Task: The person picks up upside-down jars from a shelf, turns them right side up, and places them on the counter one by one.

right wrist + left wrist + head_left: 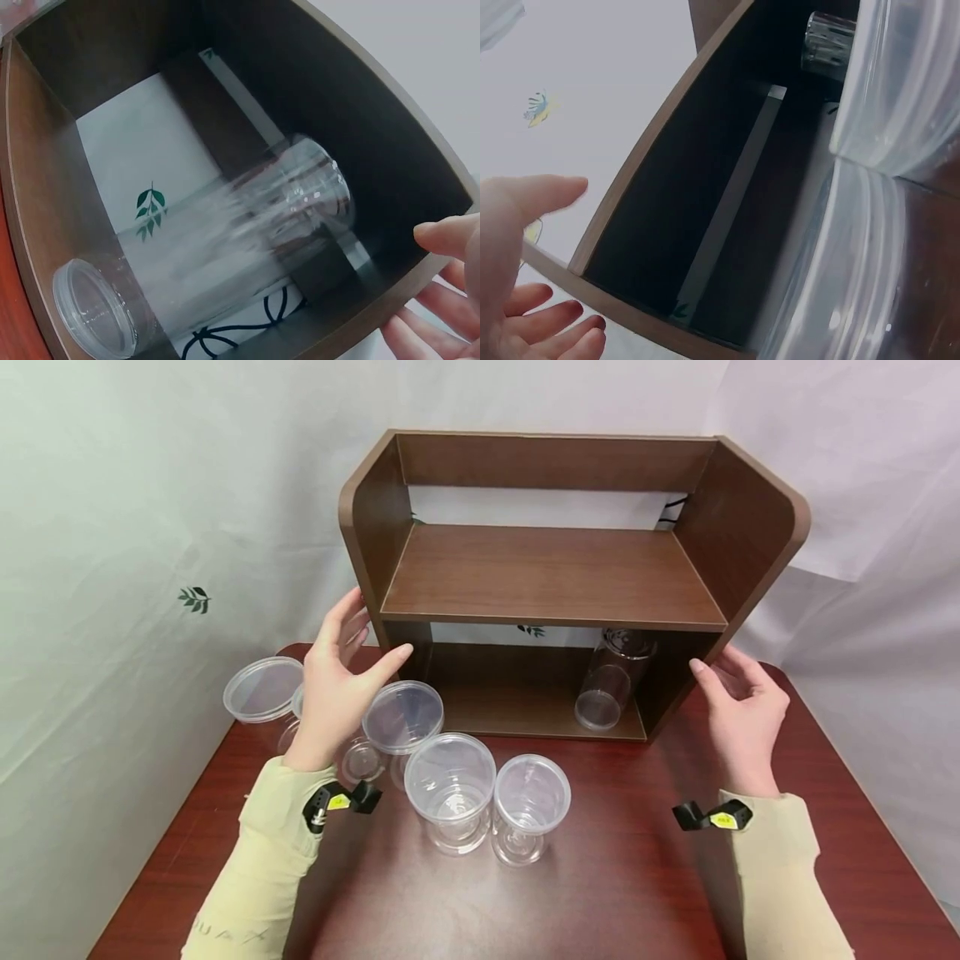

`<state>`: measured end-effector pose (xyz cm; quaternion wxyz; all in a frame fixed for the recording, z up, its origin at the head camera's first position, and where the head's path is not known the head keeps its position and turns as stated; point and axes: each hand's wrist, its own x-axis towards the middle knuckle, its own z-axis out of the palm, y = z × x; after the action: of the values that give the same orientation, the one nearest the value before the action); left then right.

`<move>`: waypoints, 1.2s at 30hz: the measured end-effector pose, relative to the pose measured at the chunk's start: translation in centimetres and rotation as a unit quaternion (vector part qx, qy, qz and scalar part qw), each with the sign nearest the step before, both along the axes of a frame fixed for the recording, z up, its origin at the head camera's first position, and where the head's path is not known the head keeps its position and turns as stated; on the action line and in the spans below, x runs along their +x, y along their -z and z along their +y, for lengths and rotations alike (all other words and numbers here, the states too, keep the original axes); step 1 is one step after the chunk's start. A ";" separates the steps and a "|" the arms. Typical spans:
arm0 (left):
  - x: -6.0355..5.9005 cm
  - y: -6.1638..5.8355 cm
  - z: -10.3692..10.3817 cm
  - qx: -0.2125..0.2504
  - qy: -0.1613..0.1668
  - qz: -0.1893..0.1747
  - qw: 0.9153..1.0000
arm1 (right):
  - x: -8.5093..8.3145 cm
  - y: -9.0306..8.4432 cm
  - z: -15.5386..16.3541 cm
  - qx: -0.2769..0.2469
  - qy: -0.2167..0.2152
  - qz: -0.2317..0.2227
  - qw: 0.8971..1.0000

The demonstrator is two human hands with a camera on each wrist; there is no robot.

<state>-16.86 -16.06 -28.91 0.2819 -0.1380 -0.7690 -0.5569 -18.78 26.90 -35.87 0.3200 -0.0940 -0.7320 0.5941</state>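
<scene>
A two-tier brown wooden shelf [555, 572] stands on the table. Around its left side panel my left hand [337, 681] is spread, thumb in front, fingers outside. The left wrist view shows this thumb [547, 195] apart from the panel edge. My right hand [742, 718] grips the right side panel, thumb on the inner side and fingers on the outer side. Inside the lower tier is a tall clear jar [217, 240], near the right panel; a ringed, lid-like end shows lower left in the right wrist view.
Several clear lidded jars crowd the table's left and middle, among them one jar [450, 777] and a smaller jar [531, 802] in front of the shelf. Another jar [262, 689] is left of my left hand. White cloth [187, 485] hangs behind the reddish table [622, 885].
</scene>
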 end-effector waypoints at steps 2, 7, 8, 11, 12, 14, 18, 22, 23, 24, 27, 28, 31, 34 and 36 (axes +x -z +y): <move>-0.7 0.5 -0.1 0.001 -0.005 -0.002 1.000 | 0.4 -0.1 -0.2 -0.010 -0.009 0.017 1.000; -2.4 1.8 -0.7 0.009 -0.026 0.004 1.000 | 1.4 -0.4 -0.5 -0.059 -0.047 0.050 0.996; -2.6 2.0 -0.8 0.010 -0.032 0.004 0.999 | 1.6 -0.5 -0.5 -0.066 -0.050 0.054 0.995; -3.0 2.1 -0.9 0.006 -0.049 0.006 0.999 | 2.2 -0.7 -0.6 -0.071 -0.045 0.080 0.993; -3.1 2.0 -0.9 0.002 -0.057 0.006 0.998 | 2.4 -0.7 -0.7 -0.075 -0.043 0.091 0.992; -3.4 1.9 -1.0 -0.003 -0.071 0.010 0.997 | 2.8 -0.8 -1.1 -0.077 -0.040 0.116 0.989; -3.8 1.7 -1.0 0.000 -0.083 0.015 0.996 | 3.5 -0.6 -2.2 -0.059 -0.053 0.129 0.988; -4.0 1.5 -1.1 0.007 -0.082 0.017 0.996 | 4.0 0.0 -3.5 -0.018 -0.085 0.089 0.992; -4.0 1.5 -1.1 0.005 -0.085 0.016 0.996 | 4.0 0.2 -3.8 -0.007 -0.093 0.076 0.993; -4.0 1.4 -1.0 0.004 -0.089 0.016 0.996 | 4.0 0.4 -4.0 0.002 -0.103 0.064 0.993; -4.1 1.3 -0.9 -0.003 -0.101 0.017 0.995 | 3.8 1.3 -4.8 0.037 -0.128 0.024 0.991; -4.1 1.2 -0.8 -0.005 -0.103 0.019 0.994 | 3.6 1.6 -5.0 0.044 -0.137 0.011 0.990; -4.0 1.1 -0.7 -0.006 -0.106 0.022 0.994 | 2.8 2.5 -5.5 0.058 -0.155 -0.032 0.986; -4.1 1.2 -0.9 -0.006 -0.102 0.026 0.994 | 1.8 3.4 -5.8 0.062 -0.168 -0.072 0.981; -4.3 1.5 -1.1 -0.008 -0.101 0.029 0.994 | 1.0 4.0 -5.9 0.069 -0.175 -0.090 0.978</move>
<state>-21.20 -17.13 -30.36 0.3581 -0.0783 -0.7745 -0.5155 -17.76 20.99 -39.88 0.1495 0.0043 -0.8021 0.5782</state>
